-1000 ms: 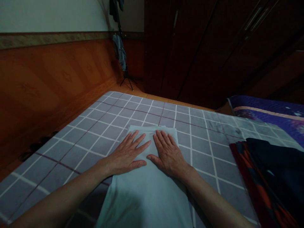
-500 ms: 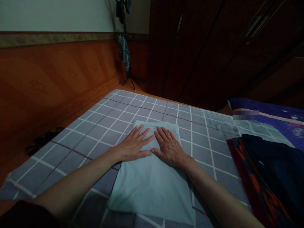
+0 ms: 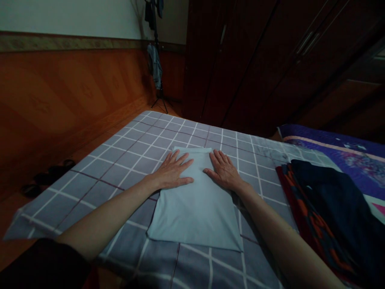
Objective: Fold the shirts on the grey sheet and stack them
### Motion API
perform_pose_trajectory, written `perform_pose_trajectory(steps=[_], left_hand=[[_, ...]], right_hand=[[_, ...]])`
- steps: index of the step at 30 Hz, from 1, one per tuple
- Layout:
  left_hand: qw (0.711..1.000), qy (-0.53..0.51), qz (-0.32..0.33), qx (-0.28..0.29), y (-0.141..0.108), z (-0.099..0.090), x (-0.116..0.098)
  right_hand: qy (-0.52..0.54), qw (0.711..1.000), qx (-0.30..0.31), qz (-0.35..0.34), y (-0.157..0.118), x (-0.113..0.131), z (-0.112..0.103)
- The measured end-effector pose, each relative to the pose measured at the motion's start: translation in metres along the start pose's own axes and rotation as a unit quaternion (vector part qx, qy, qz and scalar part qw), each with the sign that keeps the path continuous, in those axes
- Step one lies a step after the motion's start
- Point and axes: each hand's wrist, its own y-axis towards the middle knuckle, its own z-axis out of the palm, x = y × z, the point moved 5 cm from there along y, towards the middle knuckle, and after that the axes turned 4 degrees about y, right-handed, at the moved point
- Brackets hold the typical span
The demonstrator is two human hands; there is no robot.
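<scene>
A pale blue folded garment (image 3: 197, 214) lies flat on the grey checked bedsheet (image 3: 114, 160), its far edge squared off and its near edge wider. My left hand (image 3: 173, 170) rests palm down on its far left part, fingers spread, thumb pointing inward. On the far right side, my right hand (image 3: 223, 170) also presses flat, fingers stretched forward and slightly over the garment's edge. A gap of bare cloth shows between the two thumbs. What kind of garment it is, I cannot tell.
At the right lies a stack of folded dark clothes (image 3: 327, 208), with navy, orange-patterned and maroon layers. Behind it is a purple floral cover (image 3: 355, 150). A coat stand (image 3: 157, 60) and dark wardrobe (image 3: 234, 72) stand beyond the bed. Dark shoes (image 3: 48, 176) sit on the floor at left.
My hands have moved apart; the right one has slid toward the garment's right edge. The garment now appears farther forward and its near edge is fully in view.
</scene>
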Motion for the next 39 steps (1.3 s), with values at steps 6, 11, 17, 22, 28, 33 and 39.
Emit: perform_pose_trajectory(steps=[6, 11, 17, 22, 28, 33, 39], left_hand=[[0.999, 0.017, 0.026, -0.025, -0.003, -0.009, -0.011], [0.997, 0.033, 0.069, -0.018, -0.005, -0.007, -0.026], [0.997, 0.05, 0.049, 0.029, -0.002, 0.003, -0.024], [0.997, 0.052, 0.048, 0.023, -0.002, 0.004, -0.023], [0.998, 0.041, 0.04, -0.005, -0.001, 0.002, -0.019], [0.999, 0.043, -0.001, -0.012, 0.002, 0.0, -0.006], [0.999, 0.048, 0.004, -0.023, 0.003, 0.001, -0.003]], right_hand=[[0.01, 1.0, -0.014, -0.001, -0.001, 0.003, -0.005], [0.031, 0.997, -0.008, -0.072, -0.007, 0.031, -0.011], [0.032, 0.996, 0.015, -0.077, -0.007, 0.038, -0.004], [0.017, 0.998, 0.017, -0.052, -0.004, 0.019, -0.004], [-0.013, 0.999, 0.019, 0.046, -0.003, -0.006, -0.008], [-0.011, 0.999, 0.024, 0.047, -0.004, -0.006, -0.011], [0.01, 0.999, -0.004, -0.054, -0.018, 0.043, -0.025]])
